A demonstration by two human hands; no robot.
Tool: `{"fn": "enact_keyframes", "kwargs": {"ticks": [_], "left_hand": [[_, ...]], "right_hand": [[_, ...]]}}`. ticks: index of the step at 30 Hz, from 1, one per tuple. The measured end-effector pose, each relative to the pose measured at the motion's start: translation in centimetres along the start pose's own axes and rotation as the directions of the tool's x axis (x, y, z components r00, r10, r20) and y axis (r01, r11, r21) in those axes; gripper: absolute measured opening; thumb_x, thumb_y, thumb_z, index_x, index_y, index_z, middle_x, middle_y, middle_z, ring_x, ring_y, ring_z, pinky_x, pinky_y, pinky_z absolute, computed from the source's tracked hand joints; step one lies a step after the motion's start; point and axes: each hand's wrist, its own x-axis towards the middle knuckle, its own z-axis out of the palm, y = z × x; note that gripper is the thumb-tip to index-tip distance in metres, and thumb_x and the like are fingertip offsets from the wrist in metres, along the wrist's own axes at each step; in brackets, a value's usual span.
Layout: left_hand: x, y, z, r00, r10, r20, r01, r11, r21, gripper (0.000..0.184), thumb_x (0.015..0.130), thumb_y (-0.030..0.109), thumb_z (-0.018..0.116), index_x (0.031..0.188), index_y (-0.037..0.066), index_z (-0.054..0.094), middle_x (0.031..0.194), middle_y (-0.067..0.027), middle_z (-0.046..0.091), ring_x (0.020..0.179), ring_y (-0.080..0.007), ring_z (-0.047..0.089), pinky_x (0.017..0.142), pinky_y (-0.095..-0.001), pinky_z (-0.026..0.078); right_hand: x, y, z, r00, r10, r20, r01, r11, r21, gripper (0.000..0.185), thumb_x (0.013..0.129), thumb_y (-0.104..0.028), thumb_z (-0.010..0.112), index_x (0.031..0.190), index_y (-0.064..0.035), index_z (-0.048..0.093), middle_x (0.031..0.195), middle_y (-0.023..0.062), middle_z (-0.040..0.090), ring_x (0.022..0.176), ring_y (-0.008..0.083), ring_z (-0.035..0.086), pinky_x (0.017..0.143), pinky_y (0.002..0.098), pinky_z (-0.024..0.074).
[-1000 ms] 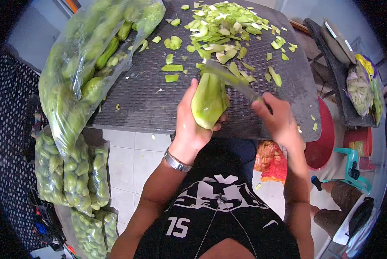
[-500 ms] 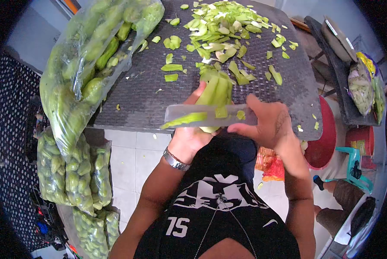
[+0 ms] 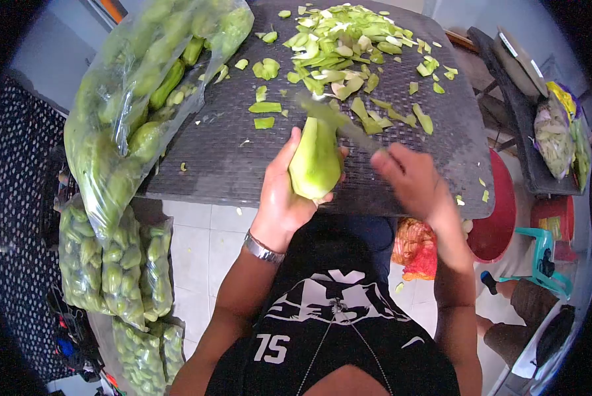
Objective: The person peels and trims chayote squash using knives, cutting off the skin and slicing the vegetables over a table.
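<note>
My left hand (image 3: 281,191) is wrapped around a pale green, pear-shaped chayote (image 3: 317,162), its smooth peeled side facing up. The chayote tilts with its narrow end away from me, over the table's near edge. In my right hand (image 3: 411,178) is a knife (image 3: 355,132), its blade blurred by motion and reaching left past the narrow end. Some green shows along the blade. Beyond both hands lies a heap of green peelings (image 3: 349,39), with loose strips (image 3: 368,119) scattered nearer.
A large clear bag of green chayotes (image 3: 131,112) covers the table's left side. More filled bags (image 3: 118,264) stand below it. At right are a red tub (image 3: 497,211), a teal stool (image 3: 540,257) and another person's legs (image 3: 524,307). An orange-red mesh sack (image 3: 415,251) sits under the table (image 3: 230,165).
The knife has swung from lying across the chayote's near end to beyond its narrow end. My left hand has turned the chayote, and its broad end now shows more.
</note>
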Motion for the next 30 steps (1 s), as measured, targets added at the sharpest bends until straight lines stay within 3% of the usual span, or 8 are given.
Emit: {"fn": "enact_keyframes", "kwargs": {"ticks": [3, 6, 10, 13, 16, 19, 24, 30], "left_hand": [[0.4, -0.6, 0.1, 0.994, 0.049, -0.1, -0.051, 0.999, -0.015, 0.061, 0.106, 0.056, 0.041, 0.135, 0.005, 0.058, 0.116, -0.0184, 0.069, 0.089, -0.0254, 0.07, 0.069, -0.0354, 0.06], [0.3, 0.1, 0.6, 0.993, 0.078, -0.091, -0.062, 0.984, 0.169, 0.057, 0.107, 0.052, 0.043, 0.132, 0.003, 0.061, 0.111, -0.0171, 0.071, 0.091, -0.0237, 0.072, 0.082, -0.0363, 0.059], [0.6, 0.1, 0.7, 0.993, 0.046, -0.107, -0.038, 0.996, 0.077, 0.053, 0.108, 0.047, 0.044, 0.13, 0.003, 0.063, 0.108, -0.0152, 0.073, 0.094, -0.0237, 0.073, 0.084, -0.0364, 0.059], [0.4, -0.1, 1.7, 0.981, 0.08, -0.176, -0.069, 0.995, 0.069, 0.054, 0.107, 0.049, 0.046, 0.13, 0.004, 0.063, 0.106, -0.0159, 0.074, 0.087, -0.0248, 0.074, 0.068, -0.0346, 0.061], [-0.3, 0.7, 0.7, 0.999, -0.043, -0.012, 0.042, 0.998, -0.055, 0.054, 0.104, 0.052, 0.049, 0.128, 0.005, 0.064, 0.102, -0.0163, 0.073, 0.07, -0.0258, 0.072, 0.047, -0.0309, 0.056], [-0.6, 1.1, 0.1, 0.983, 0.001, -0.182, 0.008, 0.999, 0.046, 0.054, 0.103, 0.054, 0.05, 0.123, 0.007, 0.064, 0.098, -0.016, 0.073, 0.056, -0.0256, 0.068, 0.034, -0.0272, 0.048], [-0.7, 1.2, 0.4, 0.984, 0.001, -0.178, 0.023, 0.991, 0.13, 0.05, 0.104, 0.053, 0.048, 0.121, 0.009, 0.064, 0.096, -0.0132, 0.073, 0.057, -0.022, 0.067, 0.037, -0.0283, 0.047], [0.1, -0.1, -0.5, 0.989, 0.043, -0.14, -0.028, 0.994, 0.11, 0.047, 0.106, 0.049, 0.045, 0.129, 0.011, 0.06, 0.106, -0.0103, 0.073, 0.077, -0.0193, 0.071, 0.048, -0.0305, 0.052]], "right_hand": [[-2.3, -2.9, 1.0, 0.98, -0.188, 0.071, 0.195, 0.974, -0.111, 0.067, 0.091, -0.067, 0.063, 0.092, 0.0002, 0.059, 0.07, 0.0265, 0.066, 0.071, 0.0478, 0.069, 0.061, 0.0508, 0.0529], [-3.0, -4.1, 1.6, 0.949, -0.3, 0.098, 0.315, 0.917, -0.246, 0.07, 0.087, -0.072, 0.064, 0.092, -0.0021, 0.058, 0.069, 0.0242, 0.067, 0.07, 0.0456, 0.07, 0.061, 0.0526, 0.0545], [-2.6, -4.4, 1.6, 0.93, -0.347, 0.122, 0.368, 0.868, -0.334, 0.073, 0.084, -0.076, 0.063, 0.091, -0.0035, 0.057, 0.07, 0.022, 0.069, 0.066, 0.0444, 0.07, 0.06, 0.0531, 0.0555], [-2.0, -4.0, 1.4, 0.925, -0.363, 0.111, 0.378, 0.861, -0.339, 0.074, 0.084, -0.076, 0.063, 0.091, -0.0034, 0.058, 0.069, 0.0219, 0.068, 0.067, 0.045, 0.07, 0.061, 0.0536, 0.0556], [-1.0, -2.6, 0.9, 0.951, -0.298, 0.085, 0.308, 0.881, -0.36, 0.073, 0.084, -0.076, 0.063, 0.094, -0.0031, 0.059, 0.069, 0.0222, 0.067, 0.07, 0.0455, 0.07, 0.064, 0.054, 0.0556], [-0.5, -0.6, 0.0, 0.986, -0.166, 0.023, 0.162, 0.916, -0.366, 0.07, 0.086, -0.073, 0.065, 0.097, -0.0035, 0.06, 0.068, 0.0232, 0.066, 0.074, 0.0461, 0.07, 0.067, 0.0541, 0.0547], [-0.2, 1.8, -1.0, 0.993, -0.008, -0.12, -0.024, 0.964, -0.266, 0.065, 0.091, -0.067, 0.064, 0.091, -0.0015, 0.06, 0.067, 0.0273, 0.062, 0.073, 0.0489, 0.067, 0.065, 0.0538, 0.0503], [-1.3, -0.6, 1.9, 0.999, 0.038, -0.007, -0.038, 0.999, -0.022, 0.057, 0.095, -0.057, 0.065, 0.089, -0.0007, 0.059, 0.066, 0.028, 0.06, 0.074, 0.0504, 0.066, 0.063, 0.0531, 0.0485]]}}
